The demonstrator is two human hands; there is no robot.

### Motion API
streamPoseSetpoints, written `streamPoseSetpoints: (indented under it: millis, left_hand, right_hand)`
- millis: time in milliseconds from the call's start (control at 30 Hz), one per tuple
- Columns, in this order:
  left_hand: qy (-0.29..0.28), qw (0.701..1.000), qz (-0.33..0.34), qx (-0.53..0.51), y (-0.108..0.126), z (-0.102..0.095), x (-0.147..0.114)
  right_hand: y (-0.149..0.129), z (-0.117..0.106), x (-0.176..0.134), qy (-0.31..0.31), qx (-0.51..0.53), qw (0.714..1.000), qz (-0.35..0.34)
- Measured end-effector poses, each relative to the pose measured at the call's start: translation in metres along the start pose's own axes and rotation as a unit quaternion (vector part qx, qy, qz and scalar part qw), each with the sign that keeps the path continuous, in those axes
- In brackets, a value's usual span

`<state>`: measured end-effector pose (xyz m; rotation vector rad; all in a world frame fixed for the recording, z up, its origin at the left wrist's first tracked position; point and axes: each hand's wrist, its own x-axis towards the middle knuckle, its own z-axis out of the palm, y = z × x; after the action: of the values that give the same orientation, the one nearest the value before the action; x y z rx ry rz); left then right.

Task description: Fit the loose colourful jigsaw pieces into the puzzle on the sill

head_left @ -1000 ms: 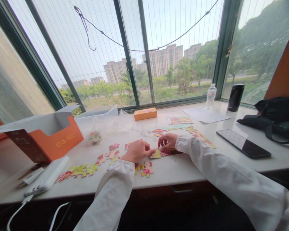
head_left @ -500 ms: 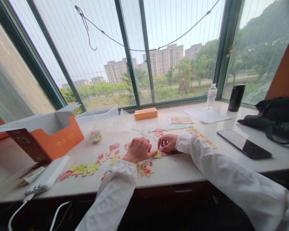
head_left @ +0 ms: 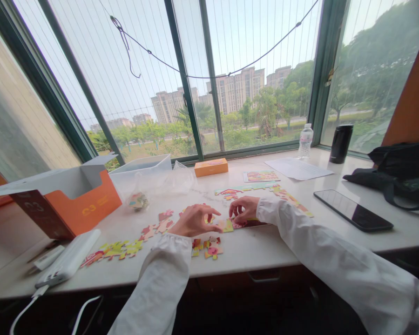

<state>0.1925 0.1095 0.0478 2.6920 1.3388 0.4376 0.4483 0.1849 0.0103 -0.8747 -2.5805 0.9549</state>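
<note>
**Two hands at a jigsaw on the window desk**

I read the frame from left to right. At centre left stands one open orange box (head_left: 73,204), lid thrown back, beside one white power bank (head_left: 68,258) with its cable running off the lower left edge. Behind them, one clear plastic tub (head_left: 143,170) and a crumpled clear bag sit against the window, likely the packaging for the pieces. Loose puzzle pieces (head_left: 122,248) lie scattered face up along the front of the desk (head_left: 265,251); I count several small clusters but cannot count single pieces. My left hand (head_left: 192,222) lies low at centre frame, fingers loosely spread, the forefinger pressing on a yellow-green piece (head_left: 226,225). Just right of it, my right hand (head_left: 244,208) is curled, fingertips pinching or pressing the adjoining pink pieces; I cannot tell which. Both hands meet at the joined section, so one seems to steady while the other fits. Behind them runs one assembled border strip (head_left: 265,187), then one small orange carton (head_left: 211,166), one reference picture card (head_left: 261,176), one paper sheet. Further right: one water bottle (head_left: 305,139), one black cylinder (head_left: 340,143), one phone (head_left: 352,209), one black bag (head_left: 401,170).
</note>
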Motion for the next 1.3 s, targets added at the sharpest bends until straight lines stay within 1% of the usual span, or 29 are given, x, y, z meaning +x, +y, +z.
streamPoseSetpoints:
  millis: [133, 333, 500, 600, 967, 1300]
  left_hand:
    - [-0.016, 1.0, 0.006, -0.01, 0.004, 0.003, 0.001]
    - [-0.012, 0.999, 0.022, -0.028, 0.007, 0.007, 0.003]
    - [-0.014, 1.0, 0.002, -0.027, 0.007, 0.01, 0.004]
    - [-0.018, 1.0, -0.006, -0.021, 0.007, 0.011, 0.005]
    - [-0.027, 1.0, 0.007, -0.007, 0.008, 0.011, 0.005]
    - [-0.021, 1.0, 0.007, -0.003, 0.006, 0.011, 0.005]
  right_hand:
    - [0.002, -0.005, -0.003, -0.02, 0.016, 1.0, 0.008]
    - [0.005, -0.006, -0.001, -0.035, 0.026, 0.999, 0.02]
    - [0.007, -0.007, 0.0, -0.042, 0.035, 0.998, 0.02]
    - [0.008, -0.007, 0.001, -0.044, 0.039, 0.998, 0.023]
    - [0.009, -0.006, 0.001, -0.05, 0.045, 0.997, 0.024]
    - [0.008, -0.006, 0.001, -0.046, 0.04, 0.998, 0.022]
